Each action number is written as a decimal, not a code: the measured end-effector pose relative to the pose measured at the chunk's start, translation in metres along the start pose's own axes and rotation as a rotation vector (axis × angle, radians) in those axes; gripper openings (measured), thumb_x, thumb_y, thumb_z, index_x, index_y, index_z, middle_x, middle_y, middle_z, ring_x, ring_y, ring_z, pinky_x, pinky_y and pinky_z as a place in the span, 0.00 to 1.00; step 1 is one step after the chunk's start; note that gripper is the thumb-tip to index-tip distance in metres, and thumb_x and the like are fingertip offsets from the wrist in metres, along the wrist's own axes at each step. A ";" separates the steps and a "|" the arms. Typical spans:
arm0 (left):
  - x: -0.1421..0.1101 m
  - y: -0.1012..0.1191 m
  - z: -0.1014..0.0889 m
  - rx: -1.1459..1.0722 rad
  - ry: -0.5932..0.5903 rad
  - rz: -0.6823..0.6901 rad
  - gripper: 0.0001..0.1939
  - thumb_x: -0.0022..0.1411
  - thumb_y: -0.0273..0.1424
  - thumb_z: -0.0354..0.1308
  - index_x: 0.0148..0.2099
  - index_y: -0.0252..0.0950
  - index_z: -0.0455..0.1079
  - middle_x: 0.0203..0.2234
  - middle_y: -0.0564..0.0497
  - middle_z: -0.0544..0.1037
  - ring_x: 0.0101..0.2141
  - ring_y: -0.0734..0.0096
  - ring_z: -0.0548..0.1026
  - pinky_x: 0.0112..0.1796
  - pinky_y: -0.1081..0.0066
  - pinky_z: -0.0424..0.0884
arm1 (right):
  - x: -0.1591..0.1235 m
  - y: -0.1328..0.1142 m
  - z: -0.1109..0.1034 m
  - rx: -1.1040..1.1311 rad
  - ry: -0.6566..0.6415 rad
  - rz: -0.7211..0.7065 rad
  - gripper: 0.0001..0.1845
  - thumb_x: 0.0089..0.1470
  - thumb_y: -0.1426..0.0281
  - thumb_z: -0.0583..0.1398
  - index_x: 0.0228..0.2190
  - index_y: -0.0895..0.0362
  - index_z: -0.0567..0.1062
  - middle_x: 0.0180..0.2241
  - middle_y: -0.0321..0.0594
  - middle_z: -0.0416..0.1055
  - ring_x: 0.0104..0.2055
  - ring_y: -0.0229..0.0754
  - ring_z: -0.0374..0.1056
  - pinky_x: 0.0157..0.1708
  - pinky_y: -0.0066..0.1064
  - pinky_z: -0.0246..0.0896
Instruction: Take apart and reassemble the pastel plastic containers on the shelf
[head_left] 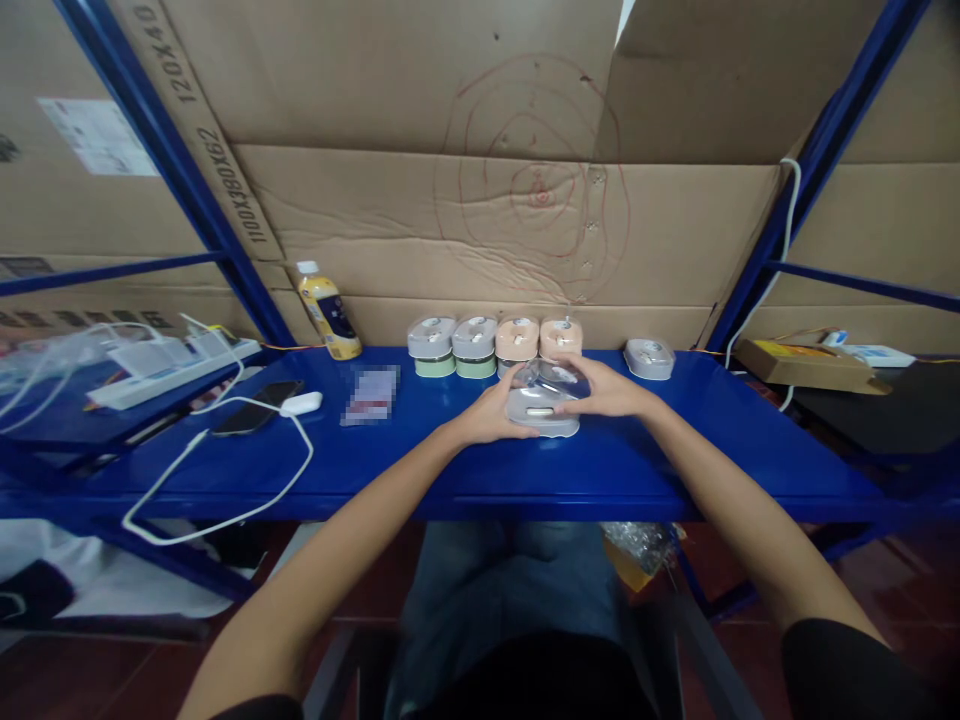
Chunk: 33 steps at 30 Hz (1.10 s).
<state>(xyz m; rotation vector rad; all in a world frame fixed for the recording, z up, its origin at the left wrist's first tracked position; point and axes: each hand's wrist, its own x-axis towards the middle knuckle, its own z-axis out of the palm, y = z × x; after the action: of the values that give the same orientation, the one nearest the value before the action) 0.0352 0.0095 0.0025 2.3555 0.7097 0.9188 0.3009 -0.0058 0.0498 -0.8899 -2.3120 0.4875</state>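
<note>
Head cam view here, the left hand (491, 412) and right hand (606, 388) are cupped around a clear plastic case (544, 400) with a grey base. Looks like a loose two-handed grip rather than a clench, with the left wrapping the near left side and the right's fingers (577, 375) over the top. The case sits around the middle of a blue metal shelf (600, 470), just in front of a row of four round containers (476, 345), two with green bottoms and two peach. A lone grey container (649, 358) is further right by the back edge. Over toward the left end there's a yellow bottle (328, 312), a blurred packet (370, 394), a phone (255, 408), a white cable (217, 490) and a power strip (174, 372). Big cardboard sheets (420, 230) line the wall behind, with red rings drawn on them, and the floor (907, 600) below is dark red tile
</note>
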 end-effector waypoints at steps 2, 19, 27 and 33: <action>-0.003 0.002 -0.002 0.104 -0.033 0.005 0.50 0.53 0.47 0.74 0.72 0.41 0.58 0.63 0.39 0.68 0.63 0.43 0.68 0.63 0.44 0.64 | -0.005 0.008 -0.008 0.029 0.080 0.072 0.44 0.48 0.51 0.72 0.62 0.53 0.68 0.61 0.48 0.71 0.61 0.59 0.69 0.63 0.54 0.64; -0.006 -0.007 -0.040 0.245 0.334 -0.092 0.24 0.70 0.48 0.53 0.54 0.37 0.77 0.52 0.42 0.72 0.55 0.52 0.73 0.60 0.50 0.69 | -0.009 0.026 -0.015 -0.012 0.419 0.226 0.40 0.56 0.49 0.63 0.64 0.52 0.63 0.60 0.50 0.71 0.60 0.59 0.70 0.58 0.51 0.68; -0.007 0.010 -0.017 0.318 0.077 -0.009 0.22 0.67 0.48 0.58 0.56 0.40 0.76 0.56 0.42 0.69 0.60 0.49 0.69 0.64 0.48 0.65 | -0.011 0.019 -0.017 0.029 0.248 0.164 0.43 0.53 0.52 0.67 0.66 0.52 0.65 0.64 0.48 0.68 0.61 0.59 0.69 0.61 0.52 0.65; -0.003 0.000 0.000 0.183 0.066 -0.069 0.52 0.52 0.48 0.73 0.72 0.39 0.54 0.61 0.37 0.69 0.61 0.41 0.70 0.61 0.43 0.66 | -0.006 0.016 -0.008 -0.026 -0.035 -0.034 0.44 0.44 0.53 0.74 0.61 0.49 0.73 0.60 0.45 0.73 0.61 0.56 0.70 0.62 0.52 0.63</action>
<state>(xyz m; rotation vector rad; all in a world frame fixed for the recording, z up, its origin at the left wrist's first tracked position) 0.0335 0.0077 0.0017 2.4498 0.9316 0.9411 0.3174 0.0025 0.0450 -0.8588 -2.3661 0.4628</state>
